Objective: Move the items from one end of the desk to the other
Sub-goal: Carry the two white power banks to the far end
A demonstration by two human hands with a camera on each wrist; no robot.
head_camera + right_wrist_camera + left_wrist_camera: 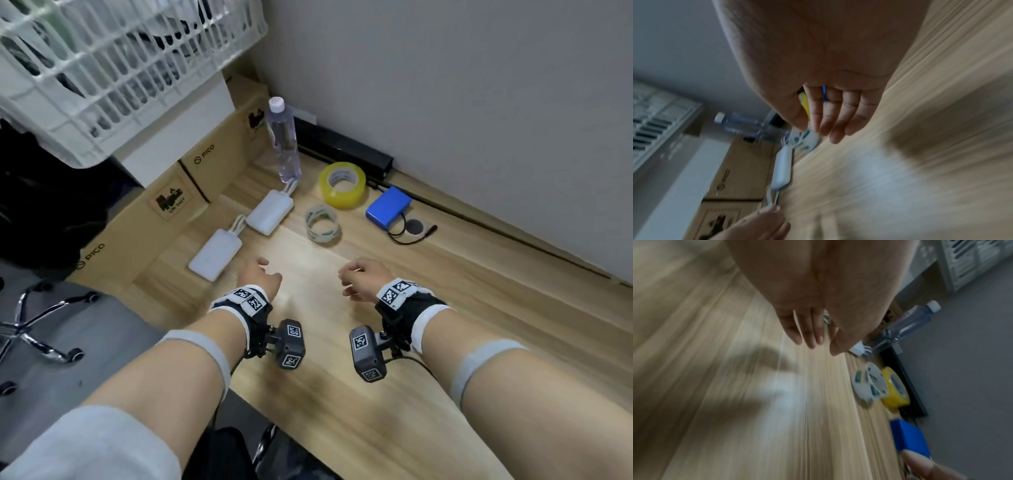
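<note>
Nearest, two bare forearms over the wooden desk point(394, 394), each wrist strapped with a marker-covered camera mount. Left hand point(257, 277) and right hand point(363, 279) side by side above the bare desk, apart from each other, fingers loosely relaxed and holding nothing; confirmed in both wrist views, though blurred. Just beyond the left hand, a white power bank point(215, 254) lying flat, and a second white power bank point(270, 211) just past it, each with a short looped cable. Ahead between the hands, a clear tape roll point(322, 223) with green printing. Farther, a yellow tape roll point(342, 185) and, to its right, a blue battery pack point(388, 209) with a black lead curling beside it. Beyond the power banks, a water bottle point(283, 140) upright near the wall. Along the desk's left edge, cardboard boxes point(144, 219), with a white plastic basket point(113, 68) stacked above.
</note>
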